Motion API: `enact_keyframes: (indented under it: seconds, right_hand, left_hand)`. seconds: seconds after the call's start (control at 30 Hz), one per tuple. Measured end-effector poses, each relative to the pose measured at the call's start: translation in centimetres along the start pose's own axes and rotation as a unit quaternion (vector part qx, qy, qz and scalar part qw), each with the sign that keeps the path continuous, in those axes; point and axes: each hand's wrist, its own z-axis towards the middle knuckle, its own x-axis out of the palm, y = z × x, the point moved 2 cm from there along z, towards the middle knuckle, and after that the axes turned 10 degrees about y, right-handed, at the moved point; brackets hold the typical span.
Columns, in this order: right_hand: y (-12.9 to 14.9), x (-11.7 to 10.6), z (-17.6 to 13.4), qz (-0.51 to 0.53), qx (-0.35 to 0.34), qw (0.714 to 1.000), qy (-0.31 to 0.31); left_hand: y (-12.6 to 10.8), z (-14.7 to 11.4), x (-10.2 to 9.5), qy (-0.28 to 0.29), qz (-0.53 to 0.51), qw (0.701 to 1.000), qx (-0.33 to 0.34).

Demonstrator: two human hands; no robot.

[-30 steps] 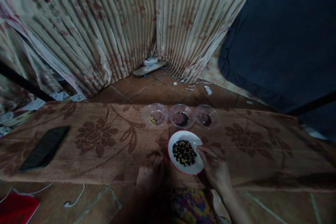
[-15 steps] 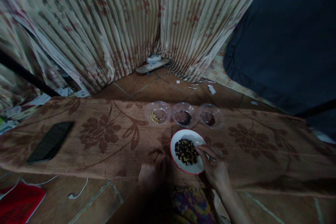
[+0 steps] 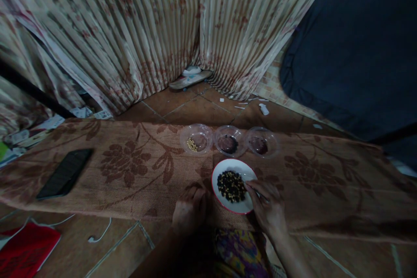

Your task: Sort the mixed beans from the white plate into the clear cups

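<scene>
Since a second ago, the view has shifted, so the plate and bowls appear slightly higher and farther right, while the right hand has kept its place at the plate's right side. Nearest is a purple and yellow patterned fabric at the person's lap, with a red cloth and a white cord on the floor to the left. On the table, covered in brown flowered cloth, the left hand rests loosely curled, left of the plate; whether anything is inside it cannot be told. Thumb and fingers of the right hand pinch a thin tool, too dim to make out fully, over the white, red-rimmed plate, where mixed black and pale beans lie heaped. Well to the left lies a dark phone. Beyond the plate stand three clear bowls in a row: pale beans in the left one, black in the middle, dark reddish in the right. Farther off, a skateboard lies on the tiles before striped curtains.
</scene>
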Motion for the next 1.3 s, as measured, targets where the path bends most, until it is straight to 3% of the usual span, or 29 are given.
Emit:
enact_keyframes:
  seconds: [0.73, 1.3]
  right_hand:
    - [0.2, -0.2, -1.1, -0.016, -0.009, 1.0, -0.01]
    - [-0.1, -0.4, -1.4, 0.005, 0.025, 1.0, -0.008]
  left_hand:
    - [0.0, 0.0, 0.1, 0.009, -0.002, 1.0, -0.008]
    - [-0.1, 0.1, -0.1, 0.009, -0.006, 1.0, -0.007]
